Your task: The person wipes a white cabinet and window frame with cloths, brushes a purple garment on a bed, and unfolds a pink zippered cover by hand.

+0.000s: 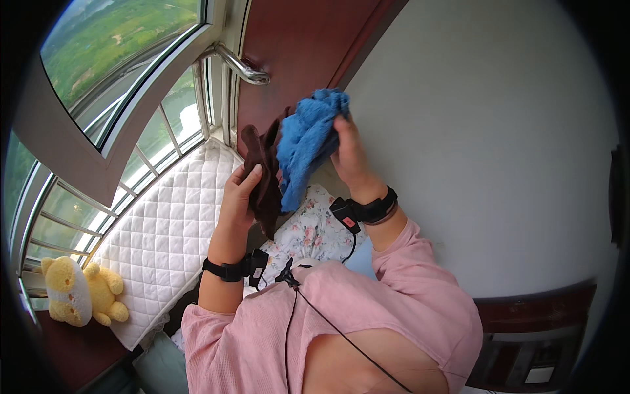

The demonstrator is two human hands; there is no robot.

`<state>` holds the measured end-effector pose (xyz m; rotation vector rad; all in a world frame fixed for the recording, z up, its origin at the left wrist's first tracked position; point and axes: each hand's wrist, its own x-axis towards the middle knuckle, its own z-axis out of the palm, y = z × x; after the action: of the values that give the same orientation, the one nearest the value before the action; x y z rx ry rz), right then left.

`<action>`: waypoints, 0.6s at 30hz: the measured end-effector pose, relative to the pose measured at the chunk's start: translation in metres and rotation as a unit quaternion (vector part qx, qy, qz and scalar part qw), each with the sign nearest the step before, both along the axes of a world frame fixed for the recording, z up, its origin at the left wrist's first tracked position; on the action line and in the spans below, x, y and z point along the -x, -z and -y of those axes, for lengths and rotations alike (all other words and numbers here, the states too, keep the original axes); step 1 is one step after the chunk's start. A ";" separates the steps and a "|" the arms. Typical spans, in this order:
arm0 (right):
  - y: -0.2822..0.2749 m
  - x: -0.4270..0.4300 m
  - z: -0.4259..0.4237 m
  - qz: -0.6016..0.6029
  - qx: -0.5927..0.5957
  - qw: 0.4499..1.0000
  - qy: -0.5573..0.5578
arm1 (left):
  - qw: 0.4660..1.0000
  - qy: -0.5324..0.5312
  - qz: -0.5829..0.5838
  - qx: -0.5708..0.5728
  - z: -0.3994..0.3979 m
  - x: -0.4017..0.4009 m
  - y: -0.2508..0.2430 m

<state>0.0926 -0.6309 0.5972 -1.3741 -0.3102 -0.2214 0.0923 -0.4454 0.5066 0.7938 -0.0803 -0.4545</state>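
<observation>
My left hand (241, 189) grips a dark brown cloth (262, 167), thumb on top, with one end of it dangling below the fingers. In my right hand (350, 152) is a crumpled blue cloth (310, 138), pinched at its right edge by the thumb; the other fingers are hidden behind it. Both cloths are raised in front of me, side by side, and the blue one partly covers the brown one. Whether the two are joined cannot be told. Beneath them lies floral-printed white fabric (315, 231).
A white quilted pad (172, 207) covers the ledge along the barred window (162, 128) on the left. A yellow plush toy (81, 293) sits at its near end. Ahead are a dark red wooden panel (295, 44) and a metal handle (246, 69). A grey wall (482, 147) rises on the right.
</observation>
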 end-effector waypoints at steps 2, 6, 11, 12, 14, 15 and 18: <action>-0.009 -0.010 0.020 0.042 -0.064 0.994 0.073 | 0.993 -0.039 -0.030 0.106 0.000 -0.013 0.012; -0.037 -0.028 0.031 0.125 -0.049 0.963 0.235 | 0.974 -0.043 -0.120 0.186 0.002 -0.038 0.028; -0.032 -0.102 0.051 0.330 0.271 0.790 0.440 | 0.969 -0.137 -0.025 0.204 0.031 -0.060 -0.007; -0.027 -0.117 0.053 0.337 0.288 0.783 0.436 | 0.974 -0.133 0.042 0.178 0.040 -0.067 -0.017; -0.027 -0.134 0.057 0.348 0.302 0.776 0.431 | 0.974 -0.130 0.132 0.133 0.057 -0.080 -0.044; -0.024 -0.136 0.056 0.374 0.307 0.746 0.457 | 0.973 -0.129 0.145 0.123 0.065 -0.086 -0.060; -0.023 -0.137 0.045 0.405 0.309 0.722 0.469 | 0.958 -0.155 0.233 0.065 0.081 -0.129 -0.085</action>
<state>0.2300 -0.6759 0.6197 -1.9491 -0.3944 -1.7437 0.2212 -0.5261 0.5919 0.7555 -0.4148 0.0422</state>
